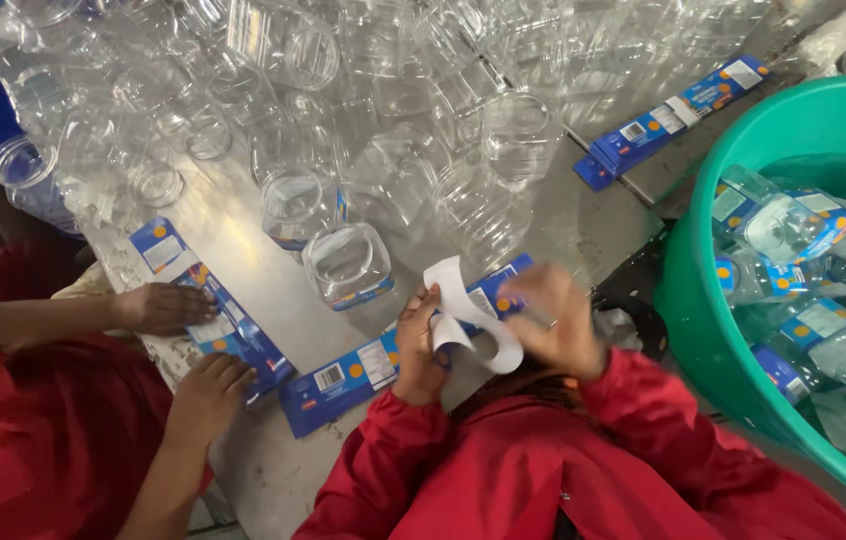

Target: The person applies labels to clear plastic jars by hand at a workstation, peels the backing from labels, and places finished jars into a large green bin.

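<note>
My left hand (419,345) pinches a curling white backing strip (467,318) and the end of a long blue label sheet (363,370) that lies on the metal table (243,220). My right hand (555,320), blurred, grips the same strip at its other side, over the sheet's right end. Both sleeves are red. A clear plastic jar (348,262) with a blue label lies just beyond my hands.
A co-worker in red at the left presses two hands (183,350) on another blue label sheet (213,310). Several clear unlabelled jars (393,120) are heaped across the table's far side. A green tub (703,330) at the right holds labelled jars. Another label sheet (668,120) lies beyond it.
</note>
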